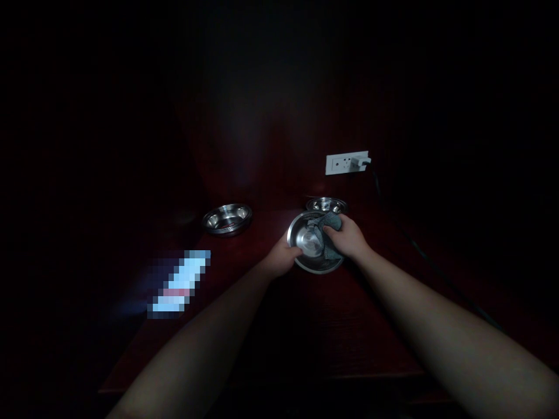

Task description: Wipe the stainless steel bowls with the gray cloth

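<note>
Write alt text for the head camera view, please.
A person's left hand holds a metal bowl while the right hand holds a greyish cloth inside it, in near darkness. Farther back on a dark red table are a second bowl at left and a third bowl behind, with a white socket beyond. A bright pixelated patch glows at left.

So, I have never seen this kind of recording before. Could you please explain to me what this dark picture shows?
There is no machine here, only a person's two bare hands. One camera, worn on the head, looks forward and down. The left hand grips a shiny metal bowl at its rim; the right hand holds a grey-green cloth in it. On the dark red table are one metal dish to the left and another just behind the bowl. The bright shape is pixelated, so I cannot tell what it is. Behind is a white socket panel with a plug.
</note>
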Action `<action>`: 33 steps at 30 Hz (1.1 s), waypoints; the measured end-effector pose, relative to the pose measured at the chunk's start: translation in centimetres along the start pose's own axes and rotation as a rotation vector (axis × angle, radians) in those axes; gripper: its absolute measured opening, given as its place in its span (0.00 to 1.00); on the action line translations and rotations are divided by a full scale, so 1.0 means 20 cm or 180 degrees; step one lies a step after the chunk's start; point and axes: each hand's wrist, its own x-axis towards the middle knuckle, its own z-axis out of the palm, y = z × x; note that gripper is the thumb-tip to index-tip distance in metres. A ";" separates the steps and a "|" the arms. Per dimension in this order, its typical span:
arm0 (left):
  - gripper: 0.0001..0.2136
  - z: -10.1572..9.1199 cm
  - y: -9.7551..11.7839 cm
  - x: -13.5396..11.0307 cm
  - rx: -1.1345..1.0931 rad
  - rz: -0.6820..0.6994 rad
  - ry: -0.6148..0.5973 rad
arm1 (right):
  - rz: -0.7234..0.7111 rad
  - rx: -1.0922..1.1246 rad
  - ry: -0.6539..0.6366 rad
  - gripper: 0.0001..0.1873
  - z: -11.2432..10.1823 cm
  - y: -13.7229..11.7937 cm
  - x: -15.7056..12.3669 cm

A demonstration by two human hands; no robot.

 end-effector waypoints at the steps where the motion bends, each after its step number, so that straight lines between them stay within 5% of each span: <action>1: 0.33 0.00 0.00 0.00 -0.0042 -0.0014 0.0015 | -0.0003 -0.0012 0.0015 0.11 0.00 0.00 0.00; 17: 0.31 0.01 0.03 -0.01 -0.0734 -0.0921 0.0837 | 0.0025 0.0099 0.0307 0.20 0.01 -0.05 -0.02; 33: 0.36 0.01 0.03 0.00 -0.0894 -0.0893 0.0769 | -0.0159 -0.0187 -0.0309 0.24 0.02 -0.02 -0.01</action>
